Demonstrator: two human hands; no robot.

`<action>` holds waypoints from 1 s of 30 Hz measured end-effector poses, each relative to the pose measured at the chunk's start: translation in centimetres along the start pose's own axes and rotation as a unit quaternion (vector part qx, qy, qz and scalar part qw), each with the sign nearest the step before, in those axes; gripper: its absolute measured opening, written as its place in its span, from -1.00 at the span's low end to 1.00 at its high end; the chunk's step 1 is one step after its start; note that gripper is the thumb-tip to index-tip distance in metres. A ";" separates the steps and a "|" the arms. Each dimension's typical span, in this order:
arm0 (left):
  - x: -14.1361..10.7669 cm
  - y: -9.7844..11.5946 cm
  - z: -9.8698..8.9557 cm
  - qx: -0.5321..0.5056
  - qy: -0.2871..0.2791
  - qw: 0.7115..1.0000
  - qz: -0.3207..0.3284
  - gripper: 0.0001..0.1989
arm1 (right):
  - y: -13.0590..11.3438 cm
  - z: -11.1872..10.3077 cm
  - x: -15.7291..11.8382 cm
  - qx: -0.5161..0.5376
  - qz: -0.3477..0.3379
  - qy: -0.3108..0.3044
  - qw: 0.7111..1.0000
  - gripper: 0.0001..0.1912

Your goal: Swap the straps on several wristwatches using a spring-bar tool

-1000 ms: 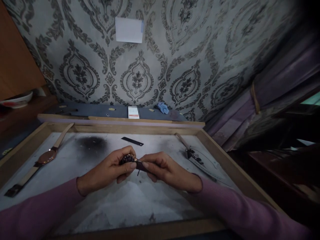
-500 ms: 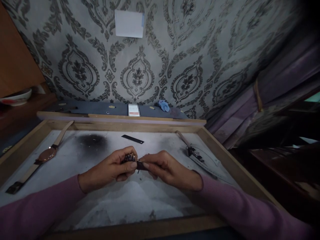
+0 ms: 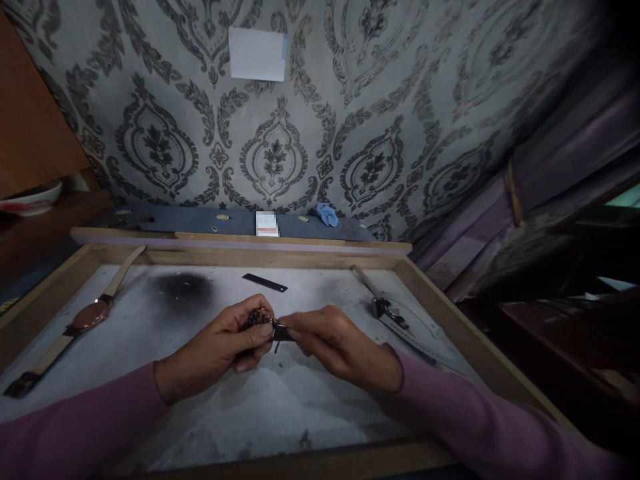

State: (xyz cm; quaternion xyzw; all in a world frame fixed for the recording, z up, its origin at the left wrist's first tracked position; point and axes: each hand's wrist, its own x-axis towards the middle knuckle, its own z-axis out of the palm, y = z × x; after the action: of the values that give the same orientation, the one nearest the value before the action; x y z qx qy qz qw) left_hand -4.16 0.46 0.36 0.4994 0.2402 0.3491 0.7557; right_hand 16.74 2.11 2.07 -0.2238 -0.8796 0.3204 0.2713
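A dark round watch [image 3: 259,319] with coppery edges is held in my left hand [image 3: 230,339], thumb across its near side. My right hand [image 3: 334,341] pinches a dark, flat strap piece [image 3: 283,333] against the watch's right side. A thin dark sliver points down below that joint; what it is I cannot make out. Beyond my hands, a black blade strip [image 3: 265,283] lies on the white surface. To the left lies a rose-gold watch [image 3: 91,313] with a pale strap, and to the right a watch strap with a dark buckle [image 3: 384,309].
A wooden frame [image 3: 240,257] borders the white work surface [image 3: 240,420]. Behind it, a small white box [image 3: 267,224] and a crumpled blue cloth [image 3: 327,215] rest on a dark ledge. A bowl [image 3: 33,199] stands at the left, and a tied curtain [image 3: 480,233] hangs at the right.
My hands keep hold of the watch and strap piece. The watch has turned slightly so its dark face shows more. The whole view has shifted a little.
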 end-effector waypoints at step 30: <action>-0.1 0.2 0.0 0.112 0.024 0.993 0.021 -0.79 | -0.5 -0.6 0.4 0.164 0.133 -0.039 0.977 -0.52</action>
State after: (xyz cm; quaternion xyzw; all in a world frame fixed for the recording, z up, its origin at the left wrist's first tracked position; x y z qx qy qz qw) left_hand -4.27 0.45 0.51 0.5771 0.2854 0.3478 0.6815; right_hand 16.72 2.23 2.91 -0.2789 -0.7875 0.5018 0.2243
